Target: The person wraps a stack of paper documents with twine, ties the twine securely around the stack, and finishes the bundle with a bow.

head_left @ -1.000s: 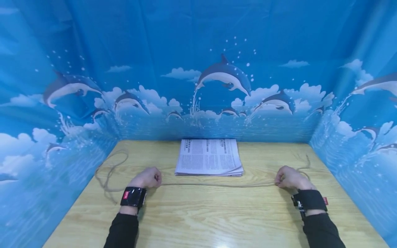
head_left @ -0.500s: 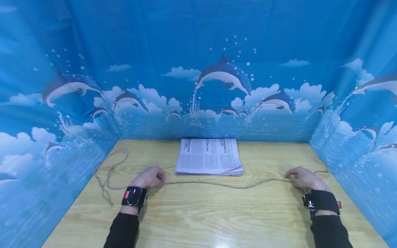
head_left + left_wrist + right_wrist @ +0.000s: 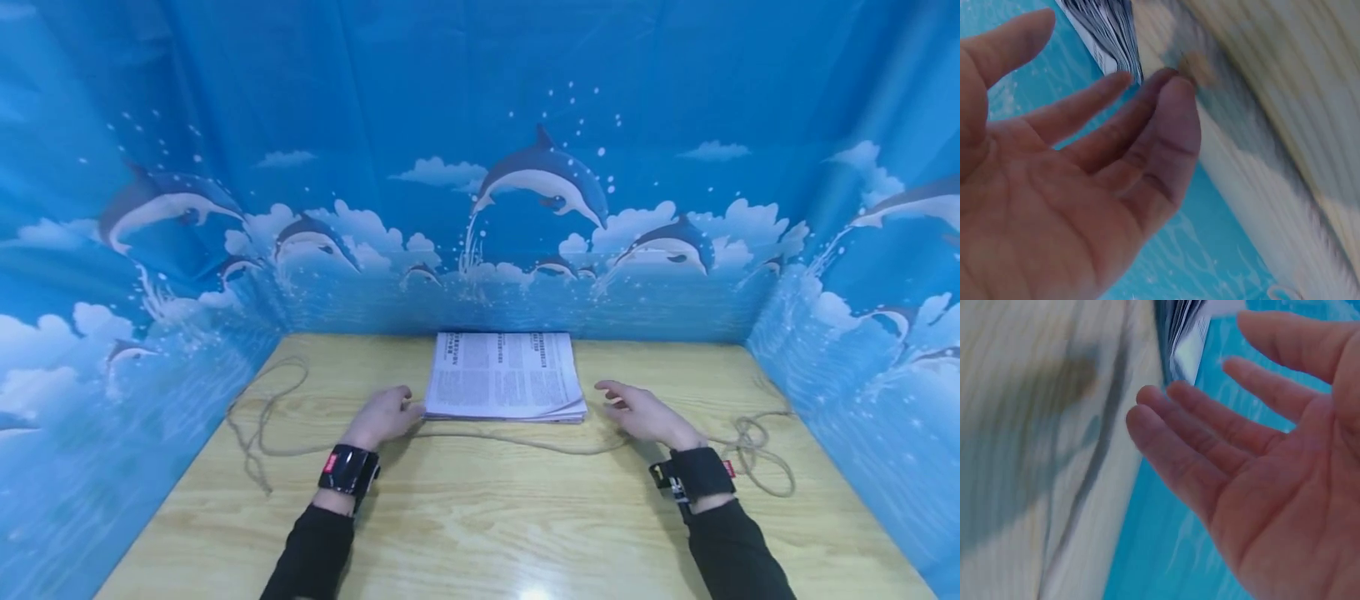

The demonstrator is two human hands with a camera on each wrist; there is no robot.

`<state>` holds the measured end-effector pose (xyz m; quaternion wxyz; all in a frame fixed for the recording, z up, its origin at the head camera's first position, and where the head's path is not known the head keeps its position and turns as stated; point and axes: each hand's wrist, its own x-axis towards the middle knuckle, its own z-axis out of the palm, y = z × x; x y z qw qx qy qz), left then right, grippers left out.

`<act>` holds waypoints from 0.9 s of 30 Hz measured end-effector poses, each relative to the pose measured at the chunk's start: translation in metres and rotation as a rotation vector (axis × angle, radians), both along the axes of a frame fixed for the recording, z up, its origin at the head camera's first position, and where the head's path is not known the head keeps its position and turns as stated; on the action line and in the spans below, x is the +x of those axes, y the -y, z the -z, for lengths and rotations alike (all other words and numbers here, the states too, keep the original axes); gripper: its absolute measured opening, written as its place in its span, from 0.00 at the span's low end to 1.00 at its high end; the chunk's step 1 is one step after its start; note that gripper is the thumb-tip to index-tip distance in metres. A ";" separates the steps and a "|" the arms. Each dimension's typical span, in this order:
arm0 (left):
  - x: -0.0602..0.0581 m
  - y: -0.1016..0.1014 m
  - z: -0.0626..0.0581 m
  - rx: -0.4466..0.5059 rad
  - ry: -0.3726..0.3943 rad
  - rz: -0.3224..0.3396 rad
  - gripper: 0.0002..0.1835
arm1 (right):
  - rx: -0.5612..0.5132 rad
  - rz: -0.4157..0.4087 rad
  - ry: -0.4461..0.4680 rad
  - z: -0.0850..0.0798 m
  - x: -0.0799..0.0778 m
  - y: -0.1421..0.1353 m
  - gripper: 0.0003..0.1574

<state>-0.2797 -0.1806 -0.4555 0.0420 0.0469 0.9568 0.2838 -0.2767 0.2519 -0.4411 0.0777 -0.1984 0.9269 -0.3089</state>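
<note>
A stack of folded newspapers point(image 3: 504, 379) lies at the back middle of the table. In front of it a thin brown rope point(image 3: 517, 441) runs from side to side. My left hand point(image 3: 384, 417) is beside the stack's left edge, fingers loosely bent and holding nothing. Off the stack's right side, my right hand point(image 3: 641, 414) reaches inward with relaxed fingers and nothing in its grasp. Both palms face the stack in the wrist views, where the newspaper edges point(image 3: 1107, 40) show past the fingers. Whether the left fingertips touch the paper I cannot tell.
Loose rope loops point(image 3: 262, 417) lie on the left of the wooden table point(image 3: 480, 517), and a tangled rope coil point(image 3: 757, 454) lies on the right. A blue dolphin-print curtain point(image 3: 480, 283) encloses the back and both sides.
My right hand has let go of the rope and moved left toward the newspapers. The left hand has released it too and shifted right, up to the stack. Rope coils now lie at the right.
</note>
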 end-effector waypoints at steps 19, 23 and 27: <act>-0.016 -0.035 0.002 -0.115 -0.022 -0.115 0.26 | 0.087 0.138 0.157 0.013 -0.031 0.053 0.47; -0.020 -0.040 0.003 -0.147 -0.026 -0.088 0.24 | 0.124 0.263 0.181 0.011 -0.031 0.061 0.46; -0.022 -0.042 0.003 -0.106 -0.015 -0.067 0.21 | 0.118 0.336 0.194 0.016 -0.031 0.064 0.33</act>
